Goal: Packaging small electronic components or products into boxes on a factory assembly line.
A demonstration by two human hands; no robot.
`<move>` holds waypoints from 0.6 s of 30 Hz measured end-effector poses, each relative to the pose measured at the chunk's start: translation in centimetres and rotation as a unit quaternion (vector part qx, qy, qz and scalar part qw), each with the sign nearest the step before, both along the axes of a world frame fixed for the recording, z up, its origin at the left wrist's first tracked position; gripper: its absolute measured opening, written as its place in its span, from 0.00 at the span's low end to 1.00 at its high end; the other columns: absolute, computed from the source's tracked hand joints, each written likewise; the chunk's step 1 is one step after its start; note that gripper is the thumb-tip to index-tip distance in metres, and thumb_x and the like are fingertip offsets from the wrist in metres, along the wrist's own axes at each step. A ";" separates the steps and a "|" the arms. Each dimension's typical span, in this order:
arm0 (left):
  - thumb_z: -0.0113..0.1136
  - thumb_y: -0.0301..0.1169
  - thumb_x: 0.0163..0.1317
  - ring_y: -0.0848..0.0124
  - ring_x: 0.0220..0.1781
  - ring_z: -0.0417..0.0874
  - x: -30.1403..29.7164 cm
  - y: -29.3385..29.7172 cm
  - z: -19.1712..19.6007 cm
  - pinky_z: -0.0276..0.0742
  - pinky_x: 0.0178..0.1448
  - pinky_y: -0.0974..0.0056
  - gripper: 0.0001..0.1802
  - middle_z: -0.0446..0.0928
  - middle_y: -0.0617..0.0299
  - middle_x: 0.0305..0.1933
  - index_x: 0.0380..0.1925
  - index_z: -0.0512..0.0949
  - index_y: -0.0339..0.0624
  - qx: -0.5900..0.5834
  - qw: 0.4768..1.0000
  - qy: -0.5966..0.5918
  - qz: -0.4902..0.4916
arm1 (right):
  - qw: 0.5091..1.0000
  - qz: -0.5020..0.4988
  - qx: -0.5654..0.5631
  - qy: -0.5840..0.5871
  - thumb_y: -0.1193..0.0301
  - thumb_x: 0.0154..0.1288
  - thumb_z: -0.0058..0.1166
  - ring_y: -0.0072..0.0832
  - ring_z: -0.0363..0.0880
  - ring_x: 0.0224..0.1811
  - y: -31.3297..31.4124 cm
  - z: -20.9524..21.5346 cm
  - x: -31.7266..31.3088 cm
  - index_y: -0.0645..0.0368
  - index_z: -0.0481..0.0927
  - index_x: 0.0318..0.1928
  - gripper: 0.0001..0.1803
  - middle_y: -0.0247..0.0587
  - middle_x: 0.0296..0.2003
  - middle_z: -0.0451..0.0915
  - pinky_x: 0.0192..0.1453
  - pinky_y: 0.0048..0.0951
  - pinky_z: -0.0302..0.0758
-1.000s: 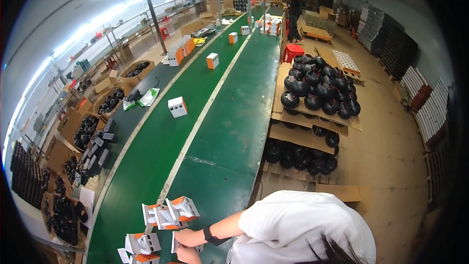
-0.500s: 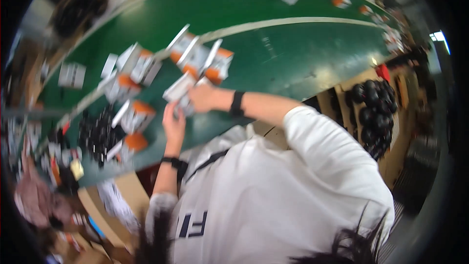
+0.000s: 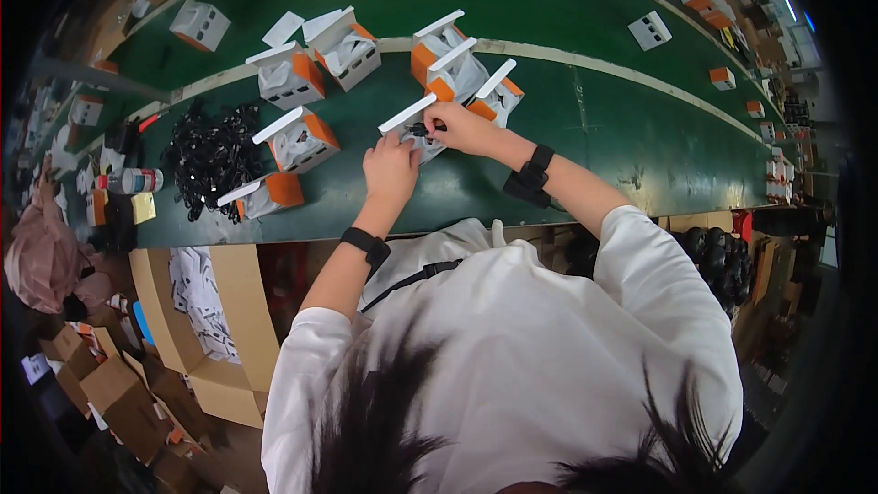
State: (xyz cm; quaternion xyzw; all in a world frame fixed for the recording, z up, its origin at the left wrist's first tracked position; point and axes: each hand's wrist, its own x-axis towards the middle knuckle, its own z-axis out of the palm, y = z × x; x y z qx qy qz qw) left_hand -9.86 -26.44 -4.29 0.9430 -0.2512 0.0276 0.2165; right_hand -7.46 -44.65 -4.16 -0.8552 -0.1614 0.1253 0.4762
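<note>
At the near side of the green table, a small open box (image 3: pixel 430 148) stands with its white lid flap (image 3: pixel 408 114) raised. My left hand (image 3: pixel 391 169) grips the box's near left edge, fingers bent against it. Over the box opening, my right hand (image 3: pixel 460 129) pinches a small black cable (image 3: pixel 422 129); its lower part is hidden by the box and fingers. Just beyond are more open white-and-orange boxes (image 3: pixel 498 96) with white bags inside. Further left, a heap of black cables (image 3: pixel 215 155) lies beside another open box (image 3: pixel 302 142).
A raised pale strip (image 3: pixel 594 59) divides the green table (image 3: pixel 640 137). A bottle (image 3: pixel 135 181) lies left of the cable heap. Below the table edge, a carton (image 3: pixel 242 302) holds folded white papers. Another person in pink (image 3: pixel 50 247) is at far left.
The view has swung, so the table and boxes appear shifted to the right. A black cable now shows in my right hand over the box; the earlier frame is blurred there. My left hand stays at the box.
</note>
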 end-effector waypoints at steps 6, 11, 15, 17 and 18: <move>0.60 0.31 0.52 0.60 0.38 0.75 0.6 -0.2 -1.2 0.71 0.39 0.57 0.07 0.71 0.58 0.33 0.29 0.80 0.42 -0.048 0.999 0.011 -0.008 | 0.992 0.039 -0.091 -0.083 0.82 0.48 0.56 0.32 0.78 0.28 0.9 0.7 1.0 0.65 0.75 0.28 0.05 0.44 0.25 0.78 0.33 0.29 0.72; 0.59 0.27 0.51 0.58 0.37 0.74 0.1 0.5 -0.8 0.72 0.42 0.56 0.10 0.70 0.56 0.33 0.35 0.78 0.40 -0.197 0.980 0.014 -0.002 | 0.994 0.083 -0.068 0.016 0.74 0.44 0.60 0.35 0.80 0.28 0.0 0.5 3.7 0.62 0.79 0.26 0.07 0.44 0.25 0.80 0.34 0.32 0.74; 0.60 0.30 0.51 0.62 0.36 0.75 -0.2 0.5 -0.7 0.68 0.38 0.59 0.15 0.70 0.59 0.32 0.41 0.77 0.43 -0.098 0.995 0.012 0.022 | 0.966 0.106 -0.216 -0.100 0.70 0.44 0.59 0.36 0.79 0.27 1.3 1.0 3.0 0.58 0.81 0.22 0.05 0.41 0.20 0.79 0.31 0.34 0.74; 0.61 0.31 0.51 0.63 0.36 0.75 -0.1 0.1 -1.0 0.66 0.36 0.60 0.15 0.70 0.60 0.32 0.41 0.78 0.44 -0.063 0.998 -0.013 0.007 | 0.948 0.116 -0.258 -0.146 0.70 0.44 0.58 0.37 0.79 0.27 1.3 0.8 2.7 0.56 0.82 0.23 0.04 0.41 0.19 0.79 0.31 0.34 0.74; 0.61 0.32 0.51 0.65 0.36 0.75 0.0 0.0 -0.9 0.64 0.36 0.61 0.15 0.70 0.61 0.32 0.41 0.78 0.45 -0.039 0.999 -0.027 0.010 | 0.953 0.115 -0.245 -0.133 0.72 0.46 0.58 0.39 0.79 0.30 1.2 0.6 2.6 0.58 0.81 0.25 0.05 0.43 0.24 0.79 0.33 0.35 0.74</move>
